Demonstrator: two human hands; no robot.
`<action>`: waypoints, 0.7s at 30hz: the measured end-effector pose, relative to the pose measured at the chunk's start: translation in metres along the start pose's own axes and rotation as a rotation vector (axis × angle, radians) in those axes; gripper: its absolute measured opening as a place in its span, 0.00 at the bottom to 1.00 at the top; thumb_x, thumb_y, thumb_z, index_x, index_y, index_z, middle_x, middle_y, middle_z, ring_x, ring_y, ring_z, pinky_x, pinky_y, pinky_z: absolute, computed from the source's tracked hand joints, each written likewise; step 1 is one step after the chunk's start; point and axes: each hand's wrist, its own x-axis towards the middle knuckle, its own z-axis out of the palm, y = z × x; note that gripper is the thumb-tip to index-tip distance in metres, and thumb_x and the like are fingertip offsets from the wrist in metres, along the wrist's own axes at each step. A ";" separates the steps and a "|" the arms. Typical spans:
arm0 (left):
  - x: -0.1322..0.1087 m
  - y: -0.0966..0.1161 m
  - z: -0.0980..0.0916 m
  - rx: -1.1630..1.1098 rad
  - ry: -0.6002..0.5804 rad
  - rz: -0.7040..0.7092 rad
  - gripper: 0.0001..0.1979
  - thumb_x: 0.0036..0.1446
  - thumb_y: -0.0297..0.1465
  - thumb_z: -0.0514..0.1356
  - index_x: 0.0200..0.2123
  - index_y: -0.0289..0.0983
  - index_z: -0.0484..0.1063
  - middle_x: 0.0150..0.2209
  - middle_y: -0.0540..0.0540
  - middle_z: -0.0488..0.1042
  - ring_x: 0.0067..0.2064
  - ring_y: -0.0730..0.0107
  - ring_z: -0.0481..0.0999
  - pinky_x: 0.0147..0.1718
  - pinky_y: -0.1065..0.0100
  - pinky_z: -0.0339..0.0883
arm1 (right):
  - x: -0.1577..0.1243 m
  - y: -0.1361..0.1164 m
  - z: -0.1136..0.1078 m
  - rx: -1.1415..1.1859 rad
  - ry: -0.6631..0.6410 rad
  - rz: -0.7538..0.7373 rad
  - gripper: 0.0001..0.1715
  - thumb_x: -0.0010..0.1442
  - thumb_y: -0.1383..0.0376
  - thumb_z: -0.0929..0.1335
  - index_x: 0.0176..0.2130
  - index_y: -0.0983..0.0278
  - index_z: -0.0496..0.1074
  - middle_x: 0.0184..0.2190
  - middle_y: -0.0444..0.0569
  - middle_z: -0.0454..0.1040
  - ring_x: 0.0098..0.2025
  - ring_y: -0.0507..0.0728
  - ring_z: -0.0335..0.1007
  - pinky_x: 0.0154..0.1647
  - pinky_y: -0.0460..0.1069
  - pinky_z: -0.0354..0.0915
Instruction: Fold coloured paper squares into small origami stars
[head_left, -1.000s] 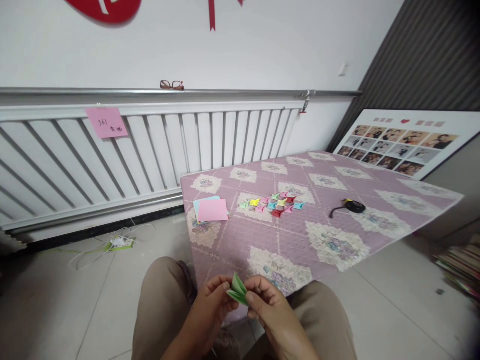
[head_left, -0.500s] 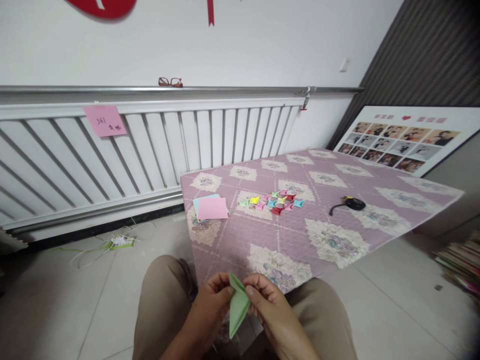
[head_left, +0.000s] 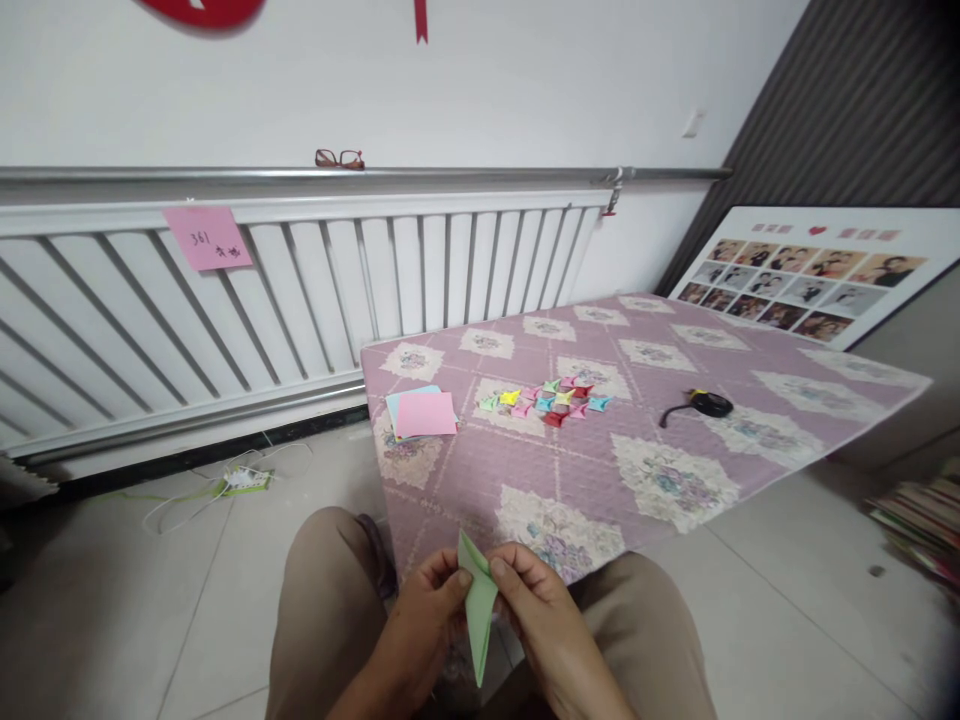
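Observation:
A folded piece of green paper (head_left: 478, 610) is held upright between my two hands, over my lap at the table's near edge. My left hand (head_left: 426, 612) pinches its left side between thumb and fingers. On the other side, my right hand (head_left: 534, 600) grips the upper right edge, thumb in front. The fingertips behind the paper are partly hidden. Further up the table lie several small folded paper pieces (head_left: 555, 398) in pink, yellow, green, blue and red. To their left rests a stack of square paper sheets (head_left: 424, 414), pink on top.
A patterned purple cloth covers the table (head_left: 480, 480). A black coiled object with a strap (head_left: 709, 404) lies on its right half. Behind stands a white radiator (head_left: 420, 270), with glasses (head_left: 340, 159) on the pipe above. A power strip (head_left: 247, 481) sits on the floor at left.
The green paper has turned slightly and stands more upright, its lower tip swung to the right. Both hands keep their hold on it. The view has shifted a little.

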 end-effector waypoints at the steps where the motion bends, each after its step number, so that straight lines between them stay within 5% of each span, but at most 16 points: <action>1: 0.000 -0.001 -0.001 0.019 -0.003 -0.017 0.18 0.44 0.40 0.70 0.32 0.34 0.71 0.25 0.51 0.69 0.25 0.76 0.67 0.25 0.73 0.58 | 0.000 0.000 0.000 0.003 0.000 -0.001 0.19 0.52 0.51 0.72 0.27 0.63 0.69 0.23 0.41 0.65 0.26 0.49 0.59 0.29 0.44 0.59; 6: 0.002 -0.004 -0.007 0.020 -0.027 -0.012 0.20 0.45 0.43 0.69 0.29 0.35 0.67 0.21 0.55 0.65 0.21 0.81 0.60 0.21 0.75 0.51 | -0.002 -0.006 0.001 0.050 0.014 0.028 0.19 0.51 0.49 0.72 0.29 0.62 0.69 0.21 0.40 0.66 0.23 0.50 0.61 0.26 0.45 0.60; 21: -0.003 0.004 -0.002 -0.165 -0.084 -0.033 0.18 0.44 0.38 0.72 0.28 0.34 0.67 0.22 0.54 0.66 0.23 0.81 0.62 0.25 0.75 0.53 | -0.008 -0.007 -0.002 0.215 -0.114 0.090 0.19 0.46 0.57 0.77 0.33 0.62 0.70 0.27 0.43 0.74 0.27 0.52 0.71 0.31 0.48 0.65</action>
